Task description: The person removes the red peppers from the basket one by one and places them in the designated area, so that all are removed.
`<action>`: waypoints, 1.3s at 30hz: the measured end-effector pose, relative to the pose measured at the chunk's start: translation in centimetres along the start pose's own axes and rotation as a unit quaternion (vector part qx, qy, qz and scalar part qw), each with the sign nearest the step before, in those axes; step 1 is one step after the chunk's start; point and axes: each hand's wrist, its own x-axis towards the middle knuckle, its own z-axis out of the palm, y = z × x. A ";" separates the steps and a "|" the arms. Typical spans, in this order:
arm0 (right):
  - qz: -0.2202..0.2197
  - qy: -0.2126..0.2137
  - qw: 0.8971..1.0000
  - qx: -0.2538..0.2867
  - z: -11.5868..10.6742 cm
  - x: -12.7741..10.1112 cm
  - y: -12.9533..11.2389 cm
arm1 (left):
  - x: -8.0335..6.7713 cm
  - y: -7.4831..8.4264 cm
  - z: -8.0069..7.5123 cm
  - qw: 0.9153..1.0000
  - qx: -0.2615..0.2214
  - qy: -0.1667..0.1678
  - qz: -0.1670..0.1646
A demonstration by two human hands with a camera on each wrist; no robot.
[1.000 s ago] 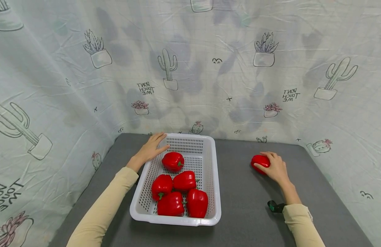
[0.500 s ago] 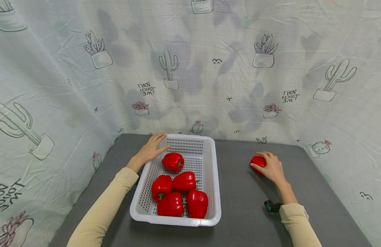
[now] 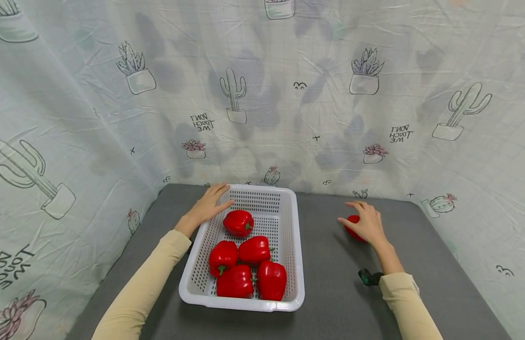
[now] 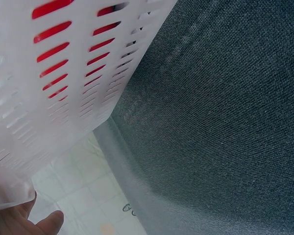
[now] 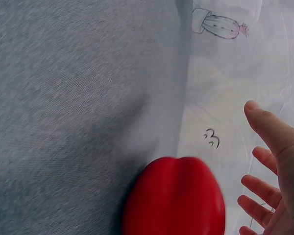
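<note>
In the head view, a white perforated plastic basket holds several red bell peppers with green stems. My left hand rests on its far left corner, fingers over the rim and thumb pointing inward. Part of that hand shows under the rim in the left wrist view. Off to the right, my right hand hovers over a lone red bell pepper, partly hiding it. The right wrist view shows this pepper on the table, apart from the spread fingers and thumb.
A dark grey cloth-covered table lies beneath everything. Behind and at both sides hangs a pale curtain printed with cacti. A black strap-like device sticks out at my right wrist.
My right hand has let go of the lone pepper, spread its fingers and shifted slightly left and up. That pepper has stayed about where it was. The left hand and basket have not moved.
</note>
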 end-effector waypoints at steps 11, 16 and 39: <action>-0.049 0.006 0.999 0.001 0.1 1.7 -2.9 | 0.2 -0.3 0.1 1.000 -0.004 -0.002 0.002; -0.069 0.007 0.998 0.006 0.3 2.6 -4.3 | 0.2 -0.3 0.1 1.000 -0.002 -0.003 0.001; -0.162 -0.045 0.986 0.022 1.7 3.9 -12.5 | -0.1 0.0 -0.2 1.000 -0.008 0.002 0.006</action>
